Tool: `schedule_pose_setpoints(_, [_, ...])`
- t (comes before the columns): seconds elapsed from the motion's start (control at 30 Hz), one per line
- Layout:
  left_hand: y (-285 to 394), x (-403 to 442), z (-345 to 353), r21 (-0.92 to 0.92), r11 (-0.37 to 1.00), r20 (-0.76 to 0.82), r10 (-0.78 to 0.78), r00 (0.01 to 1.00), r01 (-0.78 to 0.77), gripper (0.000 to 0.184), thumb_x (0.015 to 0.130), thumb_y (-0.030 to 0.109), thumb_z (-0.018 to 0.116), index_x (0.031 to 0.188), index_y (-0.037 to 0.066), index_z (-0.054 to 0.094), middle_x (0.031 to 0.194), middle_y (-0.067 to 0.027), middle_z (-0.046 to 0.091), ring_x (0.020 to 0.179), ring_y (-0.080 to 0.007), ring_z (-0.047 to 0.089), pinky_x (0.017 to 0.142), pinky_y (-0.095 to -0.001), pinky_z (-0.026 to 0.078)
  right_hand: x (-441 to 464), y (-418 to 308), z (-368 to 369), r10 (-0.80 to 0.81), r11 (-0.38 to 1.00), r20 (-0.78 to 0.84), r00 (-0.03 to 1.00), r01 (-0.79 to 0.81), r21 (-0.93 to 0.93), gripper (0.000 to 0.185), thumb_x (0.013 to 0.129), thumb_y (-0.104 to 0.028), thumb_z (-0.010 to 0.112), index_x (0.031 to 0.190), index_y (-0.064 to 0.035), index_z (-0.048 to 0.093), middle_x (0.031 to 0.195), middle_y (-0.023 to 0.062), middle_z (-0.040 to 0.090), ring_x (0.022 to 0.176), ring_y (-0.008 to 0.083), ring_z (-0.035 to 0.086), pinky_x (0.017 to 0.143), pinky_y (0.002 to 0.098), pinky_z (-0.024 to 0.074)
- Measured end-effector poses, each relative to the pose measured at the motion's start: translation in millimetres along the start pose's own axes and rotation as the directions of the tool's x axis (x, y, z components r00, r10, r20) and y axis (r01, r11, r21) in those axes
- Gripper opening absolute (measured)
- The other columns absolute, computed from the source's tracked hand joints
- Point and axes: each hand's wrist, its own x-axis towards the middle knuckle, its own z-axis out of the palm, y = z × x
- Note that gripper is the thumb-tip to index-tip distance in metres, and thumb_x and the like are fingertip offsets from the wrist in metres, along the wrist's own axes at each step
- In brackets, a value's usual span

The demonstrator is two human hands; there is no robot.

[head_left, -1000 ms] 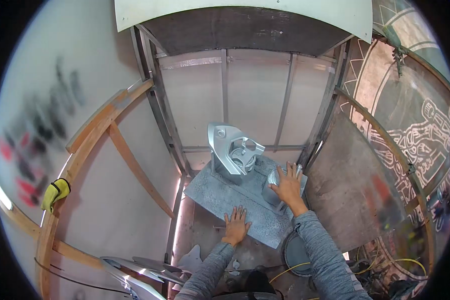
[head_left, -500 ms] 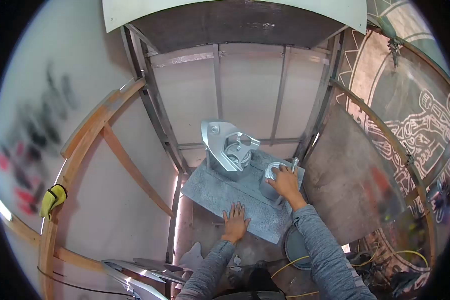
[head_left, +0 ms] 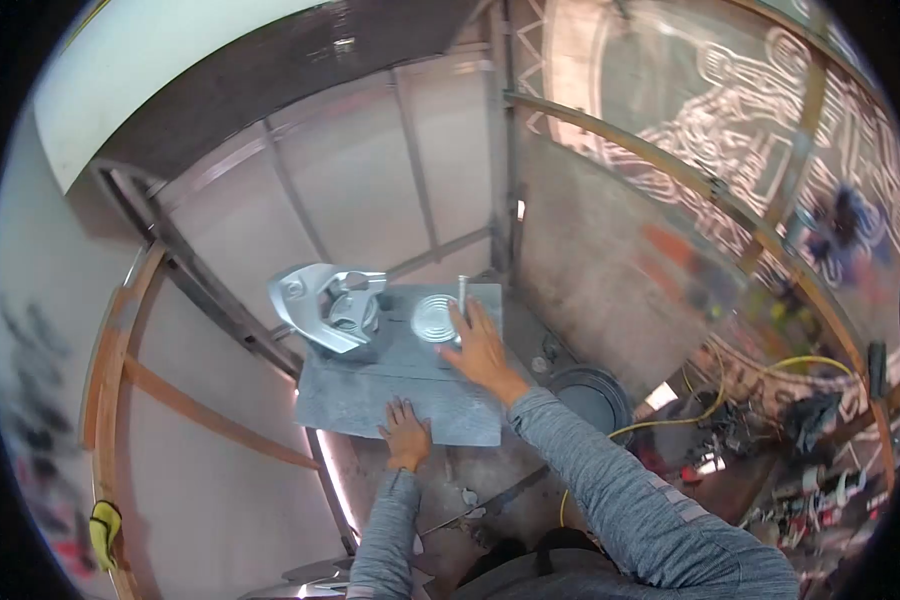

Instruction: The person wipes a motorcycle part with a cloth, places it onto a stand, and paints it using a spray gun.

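A silver-painted curved part [head_left: 322,305] stands at the left back of a grey speckled board [head_left: 400,405]. To its right is a round silver can top with rings [head_left: 434,318]. My left hand [head_left: 407,433] lies spread on the board's front edge, with nothing in it. My right hand [head_left: 478,345] is at the right side of the can, fingers apart, some of them next to a small upright silver piece [head_left: 462,292]. Whether the fingertips touch the can or that piece is unclear.
A dark round tub [head_left: 590,398] stands on the floor right of the board, near a yellow hose [head_left: 670,422]. Wooden framing [head_left: 110,400] with a yellow glove [head_left: 104,533] is on the left. Assorted items [head_left: 810,500] lie at the lower right.
The view has swung to the right, so board and parts appear further left. My right hand has shifted from over the can to its right side. My left hand remains on the board's front edge.
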Motion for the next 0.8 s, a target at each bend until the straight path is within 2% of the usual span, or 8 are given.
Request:
schedule_pose_setpoints(0.13, [33,16,-8,0.188,0.980,0.060,-0.084,0.995,0.072,0.061,0.088,0.030,0.058,0.137,-0.002,0.041,0.150,-0.0241,0.031,0.137,-0.0426,0.032,0.106,-0.0618,0.032,-47,52,-54,0.052,0.991,0.153,0.987,-0.032,-0.133,0.090,0.082,-0.041,0.070,0.153,-0.0126,0.024,0.154,0.0281,0.023,0.142,0.0446,0.024,0.114,0.0513,0.0258])
schedule_pose_setpoints(0.17, [52,15,-18,0.201,0.980,0.096,-0.022,0.995,0.003,0.054,0.085,0.031,0.062,0.127,-0.001,0.050,0.137,-0.0253,0.045,0.124,-0.0428,0.048,0.100,-0.0554,0.041,-61,68,-71,0.105,0.987,0.156,0.982,-0.083,-0.139,0.090,0.081,-0.040,0.070,0.153,-0.0129,0.024,0.154,0.0280,0.021,0.142,0.0446,0.025,0.113,0.0513,0.0264])
schedule_pose_setpoints(0.3, [150,6,1,0.108,0.931,0.276,0.310,0.910,-0.350,0.048,0.085,0.037,0.063,0.117,0.001,0.060,0.117,-0.0242,0.060,0.106,-0.0433,0.060,0.091,-0.0477,0.050,-137,147,-140,0.272,0.951,0.130,0.953,-0.247,-0.184,0.092,0.079,-0.036,0.072,0.153,-0.0125,0.023,0.154,0.0288,0.022,0.140,0.0457,0.027,0.114,0.0498,0.0277])
schedule_pose_setpoints(0.43, [268,-8,46,-0.273,0.750,0.230,0.659,0.716,-0.602,0.058,0.086,0.037,0.063,0.130,0.001,0.053,0.127,-0.0244,0.057,0.115,-0.0413,0.056,0.096,-0.0460,0.046,-225,201,-211,0.535,0.839,0.095,0.839,-0.514,-0.179,0.093,0.078,-0.036,0.073,0.153,-0.0116,0.022,0.153,0.0278,0.025,0.139,0.0476,0.028,0.114,0.0494,0.0291])
schedule_pose_setpoints(0.53, [357,-30,91,-0.322,0.703,0.280,0.710,0.646,-0.634,0.064,0.085,0.035,0.064,0.136,0.001,0.047,0.131,-0.0270,0.054,0.118,-0.0442,0.053,0.099,-0.0471,0.044,-297,245,-251,0.683,0.722,0.046,0.729,-0.663,-0.199,0.094,0.079,-0.038,0.072,0.154,-0.0118,0.021,0.154,0.0261,0.026,0.140,0.0486,0.026,0.113,0.0495,0.0295])
schedule_pose_setpoints(0.6, [417,-53,114,-0.333,0.660,0.333,0.750,0.571,-0.673,0.065,0.085,0.034,0.065,0.137,0.000,0.045,0.130,-0.0279,0.054,0.119,-0.0444,0.053,0.099,-0.0475,0.044,-348,276,-274,0.641,0.754,-0.061,0.765,-0.643,-0.133,0.092,0.079,-0.038,0.072,0.153,-0.0099,0.023,0.153,0.0256,0.027,0.138,0.0487,0.028,0.113,0.0492,0.0298])
schedule_pose_setpoints(0.63, [444,-65,127,-0.336,0.632,0.359,0.771,0.526,-0.698,0.066,0.085,0.033,0.065,0.137,-0.001,0.044,0.130,-0.0288,0.054,0.119,-0.0446,0.052,0.099,-0.0479,0.043,-360,265,-302,0.733,0.665,-0.049,0.679,-0.729,-0.161,0.089,0.080,-0.038,0.070,0.151,-0.0064,0.026,0.151,0.0259,0.030,0.137,0.0476,0.031,0.113,0.0488,0.0306])
schedule_pose_setpoints(0.8, [549,-127,206,-0.423,0.510,0.412,0.844,0.343,-0.749,0.060,0.086,0.025,0.068,0.136,0.000,0.046,0.127,-0.0292,0.055,0.114,-0.0434,0.056,0.097,-0.0454,0.045,-468,314,-337,0.850,0.479,-0.144,0.506,-0.858,-0.183,0.077,0.080,-0.031,0.071,0.143,-0.0026,0.036,0.143,0.0242,0.040,0.130,0.0429,0.041,0.104,0.0508,0.0398])
